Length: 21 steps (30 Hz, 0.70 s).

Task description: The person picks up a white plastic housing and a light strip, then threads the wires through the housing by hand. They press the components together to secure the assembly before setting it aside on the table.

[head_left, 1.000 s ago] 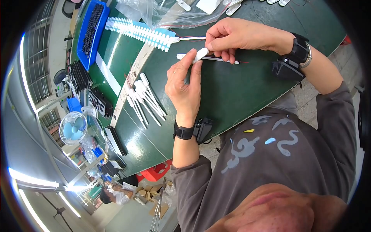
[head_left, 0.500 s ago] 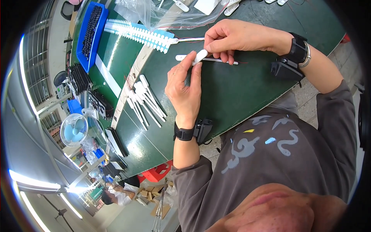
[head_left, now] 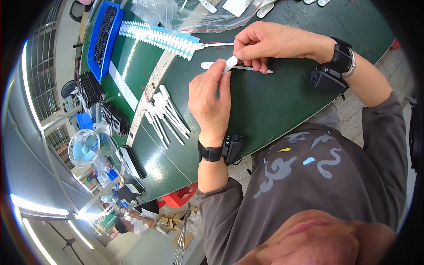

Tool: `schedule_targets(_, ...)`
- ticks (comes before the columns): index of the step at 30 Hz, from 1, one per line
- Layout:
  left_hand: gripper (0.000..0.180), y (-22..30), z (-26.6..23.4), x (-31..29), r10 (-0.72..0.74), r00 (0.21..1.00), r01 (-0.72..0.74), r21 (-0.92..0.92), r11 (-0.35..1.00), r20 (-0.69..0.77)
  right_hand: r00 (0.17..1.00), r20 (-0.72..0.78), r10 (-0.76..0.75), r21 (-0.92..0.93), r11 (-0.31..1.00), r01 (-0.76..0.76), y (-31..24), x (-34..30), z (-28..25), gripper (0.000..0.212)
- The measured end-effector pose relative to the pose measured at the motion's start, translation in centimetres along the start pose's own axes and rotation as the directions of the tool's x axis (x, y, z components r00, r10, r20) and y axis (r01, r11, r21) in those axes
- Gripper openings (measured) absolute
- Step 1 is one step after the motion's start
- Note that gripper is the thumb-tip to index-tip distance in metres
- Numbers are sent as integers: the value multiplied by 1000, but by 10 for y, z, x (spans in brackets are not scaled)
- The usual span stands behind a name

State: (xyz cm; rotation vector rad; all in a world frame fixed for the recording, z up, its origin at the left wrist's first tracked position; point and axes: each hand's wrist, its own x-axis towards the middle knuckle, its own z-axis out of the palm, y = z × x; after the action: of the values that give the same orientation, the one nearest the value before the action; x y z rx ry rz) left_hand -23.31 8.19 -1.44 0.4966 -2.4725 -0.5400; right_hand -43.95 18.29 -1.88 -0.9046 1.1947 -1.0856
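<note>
My left hand (head_left: 208, 99) pinches a small white oval plastic piece (head_left: 230, 64) between thumb and fingers, above the green table. Close against its upper end, the thumb and fingertips of my right hand (head_left: 260, 43) are pressed together; whatever is between them is hidden. Below my hands a white stick-shaped part with a rounded end (head_left: 206, 65) lies on the table, partly covered by my fingers. A thin white strip with red wire (head_left: 218, 44) runs behind my right fingers.
Several white wand-shaped parts (head_left: 165, 112) lie in a group at left. Beyond are a sheet of small white pieces (head_left: 165, 39), a blue tray of black parts (head_left: 91, 57) and a clear plastic bag (head_left: 207, 24). A fan (head_left: 85, 148) and another person (head_left: 134, 222) are further left.
My left hand has shifted very slightly, and the white oval piece has tilted a little with it. My right hand stays nearly in place.
</note>
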Motion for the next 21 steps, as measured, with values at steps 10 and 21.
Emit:
schedule_targets(10,30,2,-2,5,327,940,-290,281,915,-95,815,7,-579,-551,678,487,2,0,8,19)
schedule_targets(21,25,5,-7,1,206,971,-193,109,975,-121,679,188,-710,-766,326,554,-1,0,11,20)
